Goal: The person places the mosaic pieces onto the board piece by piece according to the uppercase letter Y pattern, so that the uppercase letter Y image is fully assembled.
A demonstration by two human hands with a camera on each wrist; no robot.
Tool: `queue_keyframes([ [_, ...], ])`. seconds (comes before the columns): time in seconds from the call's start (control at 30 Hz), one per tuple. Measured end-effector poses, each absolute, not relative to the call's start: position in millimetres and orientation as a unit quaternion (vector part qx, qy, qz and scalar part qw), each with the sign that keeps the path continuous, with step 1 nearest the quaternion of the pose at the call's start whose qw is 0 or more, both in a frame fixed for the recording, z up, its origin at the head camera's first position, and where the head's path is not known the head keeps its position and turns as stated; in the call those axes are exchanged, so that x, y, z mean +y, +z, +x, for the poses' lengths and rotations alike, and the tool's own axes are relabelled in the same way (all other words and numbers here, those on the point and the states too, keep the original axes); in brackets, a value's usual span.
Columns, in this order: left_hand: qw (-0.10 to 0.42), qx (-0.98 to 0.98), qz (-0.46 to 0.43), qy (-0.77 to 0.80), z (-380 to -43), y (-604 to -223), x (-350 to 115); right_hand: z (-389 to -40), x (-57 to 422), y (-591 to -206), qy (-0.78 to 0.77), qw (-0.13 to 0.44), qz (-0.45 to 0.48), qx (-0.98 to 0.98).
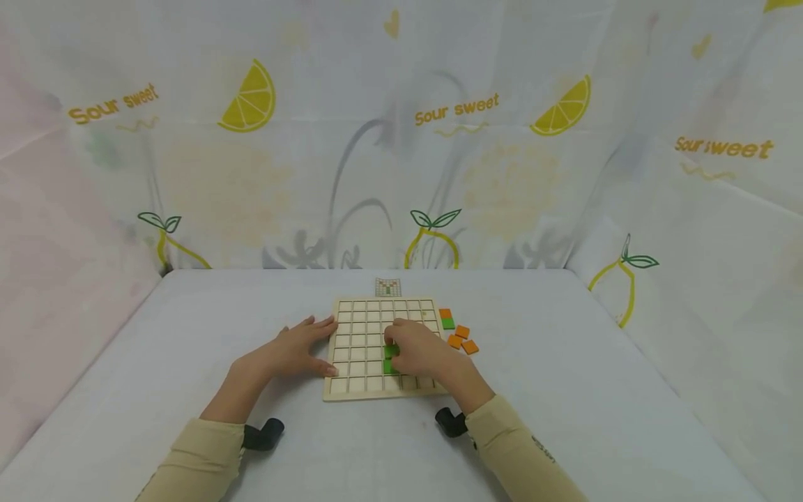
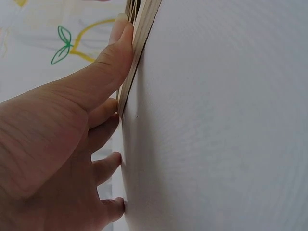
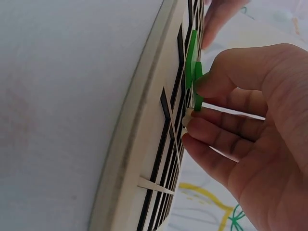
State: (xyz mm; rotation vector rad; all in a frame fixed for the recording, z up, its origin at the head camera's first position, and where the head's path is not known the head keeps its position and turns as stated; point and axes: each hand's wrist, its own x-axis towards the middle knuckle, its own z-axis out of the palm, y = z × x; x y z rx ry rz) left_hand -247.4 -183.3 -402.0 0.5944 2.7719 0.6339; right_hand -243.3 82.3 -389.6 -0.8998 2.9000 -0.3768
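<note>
A wooden grid board (image 1: pixel 356 384) lies on the white table. My left hand (image 1: pixel 295 351) rests at its left side, fingers spread and fairly straight, with thumb and index finger touching the rim. In the left wrist view, the thumb of the left hand (image 2: pixel 72 125) lies along the board's edge (image 2: pixel 139 53). Over the middle of the grid, my right hand (image 1: pixel 422 350) pinches a green square tile (image 3: pixel 198 91) between thumb and fingers, close to the board. Just beside it, another green tile (image 3: pixel 191 60) sits in the grid, nearer the board's front.
Right of the board lie several loose orange tiles (image 1: pixel 470 346), plus an orange tile (image 1: pixel 445 313) next to a green tile (image 1: pixel 448 324) near the rim. A small patterned grid card (image 1: pixel 387 287) lies behind the board. A lemon-print curtain (image 1: pixel 370 174) hangs behind the table.
</note>
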Motion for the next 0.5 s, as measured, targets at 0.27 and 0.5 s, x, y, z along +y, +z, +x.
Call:
queue_keyframes([
  [0.27,0.117,0.948,0.204,0.216,-247.4,-401.5,-183.2,-241.8,81.8,-388.2,-0.125,0.041,-0.301,0.945],
  [0.5,0.117,0.947,0.204,0.220,-246.9,-402.2,-183.8,-242.0,81.4,-389.2,-0.121,0.040,-0.305,0.944],
])
